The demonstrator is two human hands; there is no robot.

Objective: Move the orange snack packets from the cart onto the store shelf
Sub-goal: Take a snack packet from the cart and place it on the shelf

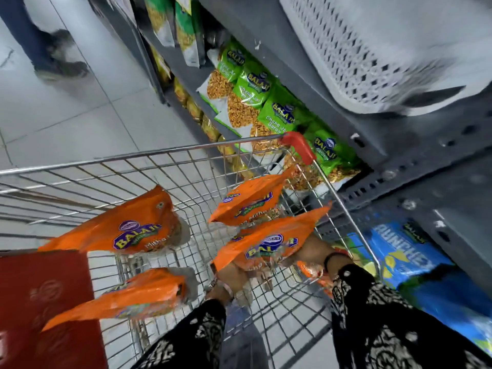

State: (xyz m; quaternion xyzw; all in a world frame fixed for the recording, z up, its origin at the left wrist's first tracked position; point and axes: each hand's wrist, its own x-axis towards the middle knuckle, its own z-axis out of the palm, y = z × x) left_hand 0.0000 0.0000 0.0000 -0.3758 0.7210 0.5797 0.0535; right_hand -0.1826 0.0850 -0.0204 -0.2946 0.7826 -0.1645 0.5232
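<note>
Several orange snack packets lie in the wire cart [149,166]: one at the left [125,230], one near the front left [138,294], and one toward the far right corner [247,203]. Another orange packet [269,243] is lifted between my hands. My left hand [231,276] grips it from below on its near side. My right hand [312,249] holds its right end, with the fingers mostly hidden under the packet. The grey store shelf [372,145] runs along the right of the cart.
Green snack packets [253,89] fill the shelf beyond the cart's red corner [298,145]. Blue packets [404,257] sit on the shelf at the lower right. A white perforated basket [372,49] is on top. A person's legs [48,49] stand on the tiled floor. The cart's red flap [45,302] is at the left.
</note>
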